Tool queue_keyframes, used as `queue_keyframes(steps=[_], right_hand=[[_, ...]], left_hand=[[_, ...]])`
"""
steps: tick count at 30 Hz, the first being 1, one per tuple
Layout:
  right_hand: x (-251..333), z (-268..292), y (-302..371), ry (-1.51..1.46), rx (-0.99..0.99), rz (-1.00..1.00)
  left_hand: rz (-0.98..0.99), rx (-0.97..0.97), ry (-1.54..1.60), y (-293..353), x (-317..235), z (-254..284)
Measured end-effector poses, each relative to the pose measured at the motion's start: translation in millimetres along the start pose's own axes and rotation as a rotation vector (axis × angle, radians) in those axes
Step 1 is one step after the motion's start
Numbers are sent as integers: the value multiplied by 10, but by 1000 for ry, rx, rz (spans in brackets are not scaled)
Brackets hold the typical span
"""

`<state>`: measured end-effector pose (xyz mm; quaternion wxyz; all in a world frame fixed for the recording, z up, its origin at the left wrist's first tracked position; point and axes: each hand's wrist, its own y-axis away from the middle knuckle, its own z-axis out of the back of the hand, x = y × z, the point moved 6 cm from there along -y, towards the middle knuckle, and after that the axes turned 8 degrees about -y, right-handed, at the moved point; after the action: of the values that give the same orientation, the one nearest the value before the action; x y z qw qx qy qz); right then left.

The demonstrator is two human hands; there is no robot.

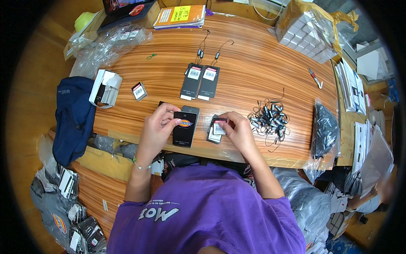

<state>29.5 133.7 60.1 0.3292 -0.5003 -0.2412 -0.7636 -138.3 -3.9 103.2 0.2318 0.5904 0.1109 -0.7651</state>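
Note:
My left hand pinches a black hang tag with a coloured logo and a hole at its top. Behind that tag, a dark grey tag shows. My right hand is closed on a small label card with a red strip and a white sticker. Under this card lies a grey tag near the front edge of the table. Farther back lie two piles of grey hang tags with white stickers, black strings running from their tops.
A tangled heap of black strings lies right of my right hand. Left are a small card stack, an opened white box and navy cloth. A small cutter, a bagged black bundle and wrapped white boxes stand right.

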Motion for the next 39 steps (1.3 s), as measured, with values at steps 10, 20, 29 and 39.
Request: queue_keyframes(steps=[10,20,29,39], right_hand=[[28,-5,87,-647,122,-115],[229,488,175,-296,-215,149],[-540,1777,548,495,-259,-155],[-325,2181,627,310,-497,-186]], left_hand=[[-7,52,-29,-56,-126,-229],[-70,21,138,-46,-309,-578],[-16,29,205,-129,-255,-484],[-111,177,232,-183,-384,-628]])
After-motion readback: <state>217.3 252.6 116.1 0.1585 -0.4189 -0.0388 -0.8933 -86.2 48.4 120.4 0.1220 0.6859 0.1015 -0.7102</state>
